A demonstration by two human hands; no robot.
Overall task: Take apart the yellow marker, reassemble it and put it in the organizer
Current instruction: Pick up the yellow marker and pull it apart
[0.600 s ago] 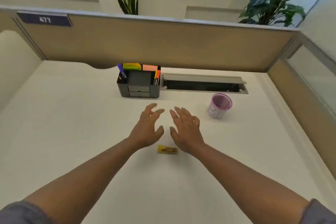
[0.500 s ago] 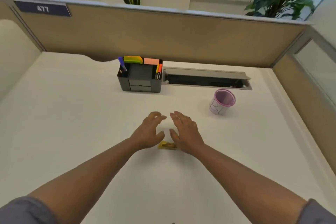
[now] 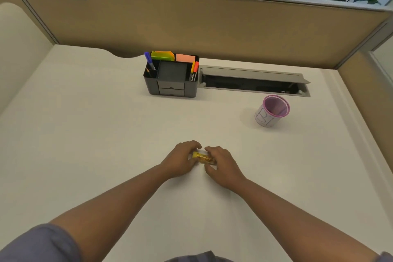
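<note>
Yellow marker (image 3: 203, 158) sits low over the white desk (image 3: 85, 134), near the middle and well toward the front edge, pinched between both hands. Left hand (image 3: 180, 160) has its fingers curled onto the left end, thumb side tucked under; right hand (image 3: 222, 167) has its fingers closed over the right end, thumb below. Both grips pressed shut on the marker, one per end. Judgement: that split hold sets up a pull-apart, one hand bracing the barrel while the other tugs the cap. Cannot tell which end is the cap, since fingers hide both tips. Whether the marker touches the desk or is just lifted off it, cannot tell.

Marker look: short, stubby, bright yellow body with a darker orange-brown print band along the side, lying roughly left to right with a slight tilt. Appears in one piece, so disassembly likely not yet begun.

Dark grey organizer (image 3: 172, 78) stands at the back edge of the desk by the partition, well apart from the hands, holding a blue pen, orange markers and sticky notes; its central compartment looks empty. Pink mesh cup (image 3: 273, 110) sits toward the back right, also well clear.
</note>
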